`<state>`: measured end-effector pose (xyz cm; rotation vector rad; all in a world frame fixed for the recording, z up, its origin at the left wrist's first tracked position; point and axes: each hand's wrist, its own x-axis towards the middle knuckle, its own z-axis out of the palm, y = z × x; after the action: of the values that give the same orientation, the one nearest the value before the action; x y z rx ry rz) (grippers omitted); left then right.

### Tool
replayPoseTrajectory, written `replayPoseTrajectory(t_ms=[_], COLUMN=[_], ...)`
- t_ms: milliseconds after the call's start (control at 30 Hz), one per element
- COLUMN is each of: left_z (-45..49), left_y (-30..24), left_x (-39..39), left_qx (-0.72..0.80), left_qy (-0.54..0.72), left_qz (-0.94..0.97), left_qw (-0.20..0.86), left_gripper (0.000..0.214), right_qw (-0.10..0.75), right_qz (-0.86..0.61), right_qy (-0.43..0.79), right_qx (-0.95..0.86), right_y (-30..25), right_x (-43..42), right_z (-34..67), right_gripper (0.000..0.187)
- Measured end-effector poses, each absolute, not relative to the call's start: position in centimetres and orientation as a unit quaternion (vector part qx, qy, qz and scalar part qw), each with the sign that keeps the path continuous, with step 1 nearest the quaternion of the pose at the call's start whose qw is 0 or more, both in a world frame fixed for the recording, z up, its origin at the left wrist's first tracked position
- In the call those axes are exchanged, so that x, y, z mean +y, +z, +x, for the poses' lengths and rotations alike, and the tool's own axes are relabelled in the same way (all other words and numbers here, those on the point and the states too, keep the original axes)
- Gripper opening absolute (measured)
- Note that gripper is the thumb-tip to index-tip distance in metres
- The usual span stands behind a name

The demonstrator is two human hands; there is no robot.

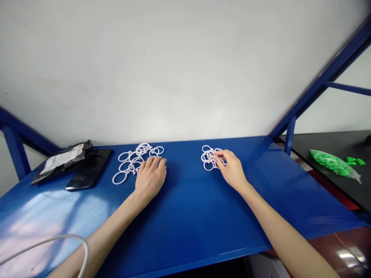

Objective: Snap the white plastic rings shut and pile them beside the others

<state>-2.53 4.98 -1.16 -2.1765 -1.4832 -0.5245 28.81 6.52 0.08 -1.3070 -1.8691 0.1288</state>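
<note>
My left hand is palm down at the right edge of a loose cluster of white plastic rings. Its fingers bend over the nearest rings, and the fingertips are hidden from view. A tighter heap of similar white rings lies further right on the blue table. Over that heap, my right hand has thumb and forefinger pinched together at a white ring. Several rings there overlap, with small tabs or joints between some of them.
At the left, a black plastic parcel with a white label rests partly on a dark flat device. A white cable crosses the lower left. Blue frame bars rise at both sides. A bag of green pieces lies on a black surface, right.
</note>
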Motion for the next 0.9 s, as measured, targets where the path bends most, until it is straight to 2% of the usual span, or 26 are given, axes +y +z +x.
replayPoseTrajectory(t_ms=[100,233,400,500,700,900], left_z=[-4.0,-5.3,-5.8,-5.0,0.2,2.4], left_y=[-1.3,-1.3,-1.0,-0.9,-0.7,-0.8], left_x=[6.9,7.8,6.8,5.7,1.8,-0.7], left_qx=[-0.584,-0.593,-0.575,-0.558,-0.448,-0.378], left_qy=[-0.136,-0.124,-0.134,-0.152,-0.236,-0.358], left_qz=[-0.767,-0.764,-0.779,-0.79,-0.85,-0.853], left_qw=[0.229,0.222,0.211,0.204,0.148,0.041], left_gripper=[0.029,0.033,0.027,0.021,0.014,0.011], right_qw=[0.384,0.374,0.381,0.392,0.345,0.354], right_qz=[-0.555,-0.569,-0.563,-0.511,-0.333,-0.308], right_qy=[0.034,0.018,-0.015,-0.027,0.075,0.173], right_qx=[-0.737,-0.732,-0.733,-0.764,-0.874,-0.866], right_y=[-0.7,-1.5,-0.7,0.2,0.5,0.0], right_x=[7.7,8.4,7.2,5.5,2.1,1.2], right_z=[30.1,30.6,29.4,27.6,23.7,23.0], right_gripper=[0.017,0.018,0.016,0.013,0.021,0.012])
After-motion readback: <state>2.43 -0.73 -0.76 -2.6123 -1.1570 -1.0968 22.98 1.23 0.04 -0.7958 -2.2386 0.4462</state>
